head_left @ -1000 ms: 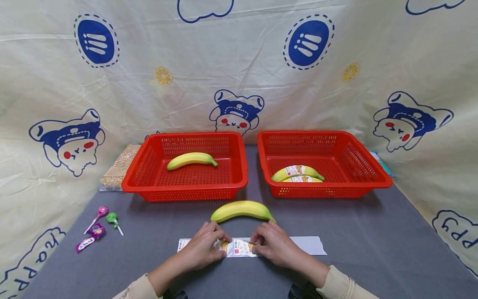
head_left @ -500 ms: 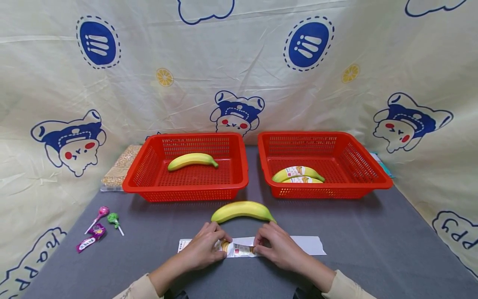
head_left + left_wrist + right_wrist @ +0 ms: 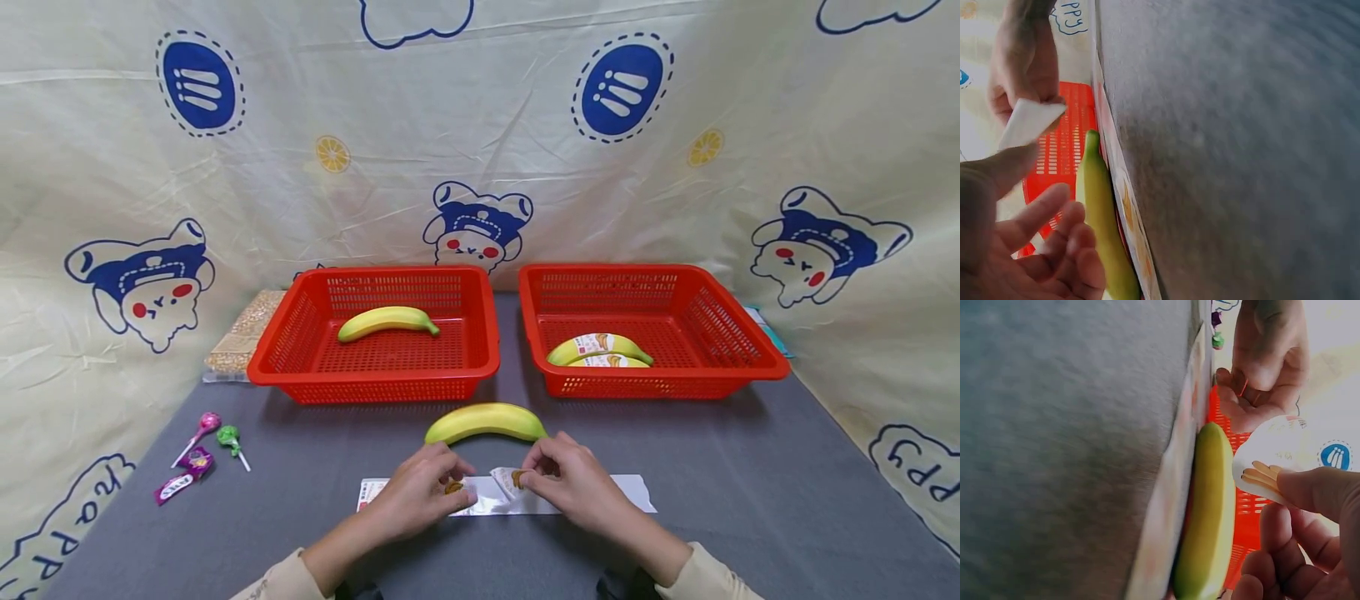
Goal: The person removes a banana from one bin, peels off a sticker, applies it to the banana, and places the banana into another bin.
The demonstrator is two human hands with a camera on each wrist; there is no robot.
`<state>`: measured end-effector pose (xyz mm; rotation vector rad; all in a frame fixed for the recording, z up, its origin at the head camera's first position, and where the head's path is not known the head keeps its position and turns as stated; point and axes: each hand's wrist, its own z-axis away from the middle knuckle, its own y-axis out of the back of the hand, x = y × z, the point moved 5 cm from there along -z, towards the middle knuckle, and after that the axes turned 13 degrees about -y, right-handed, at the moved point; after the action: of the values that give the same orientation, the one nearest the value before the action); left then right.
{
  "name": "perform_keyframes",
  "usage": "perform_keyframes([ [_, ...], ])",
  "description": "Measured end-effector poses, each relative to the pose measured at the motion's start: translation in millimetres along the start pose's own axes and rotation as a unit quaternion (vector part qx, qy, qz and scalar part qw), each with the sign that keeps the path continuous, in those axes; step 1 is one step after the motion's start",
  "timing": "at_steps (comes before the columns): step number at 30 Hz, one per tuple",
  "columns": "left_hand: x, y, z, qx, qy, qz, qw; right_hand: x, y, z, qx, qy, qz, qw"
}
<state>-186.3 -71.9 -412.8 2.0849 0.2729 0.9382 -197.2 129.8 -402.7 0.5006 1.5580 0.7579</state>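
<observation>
Between thumb and fingertips my right hand (image 3: 576, 485) pinches a white sticker (image 3: 1272, 450) with a banana picture, raised off its backing strip (image 3: 632, 492). The strip lies flat on the grey cloth, part of it bare and shiny, another label showing at its left end. My left hand (image 3: 420, 487) is over the strip's left part; in the left wrist view its thumb and fingers are apart with nothing between them, close to the sticker's edge. Just beyond the strip lies a yellow banana (image 3: 486, 421) with no label on it.
Behind stand two red baskets: the left basket (image 3: 375, 390) has one plain banana (image 3: 386, 322), the right basket (image 3: 660, 385) two labelled bananas (image 3: 600, 343). Wrapped sweets and lollipops (image 3: 197, 458) lie at left. A bag of grains (image 3: 243, 337) sits beside the left basket.
My right hand has peeled the sticker from the strip and lifted it, now tilted up. My left hand's fingers have come up slightly from the strip and loosened.
</observation>
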Motion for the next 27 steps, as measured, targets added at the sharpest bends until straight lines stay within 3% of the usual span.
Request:
perform_keyframes([
  [6, 4.2, -4.3, -9.2, 0.032, 0.047, 0.135, 0.9892, -10.3, 2.8, -3.4, 0.018, 0.006, 0.007, 1.0],
  [9, 6.6, -5.2, -13.0, 0.044, 0.065, 0.16, 0.984, -15.6, 3.7, -4.2, 0.02, 0.015, 0.007, 1.0],
  [17, 10.1, -4.4, -19.6, 0.067, 0.068, 0.177, 0.9795, -19.1, 4.3, -4.9, 0.007, 0.002, 0.002, 1.0],
  [23, 11.2, -1.7, -20.9, 0.069, 0.063, 0.163, 0.9823, -16.2, 3.1, -7.2, -0.001, -0.023, -0.011, 1.0],
  [27, 11.3, 1.8, -23.5, 0.066, 0.053, 0.156, 0.9842, -14.9, 1.8, -11.5, 0.001, -0.016, -0.022, 1.0],
])
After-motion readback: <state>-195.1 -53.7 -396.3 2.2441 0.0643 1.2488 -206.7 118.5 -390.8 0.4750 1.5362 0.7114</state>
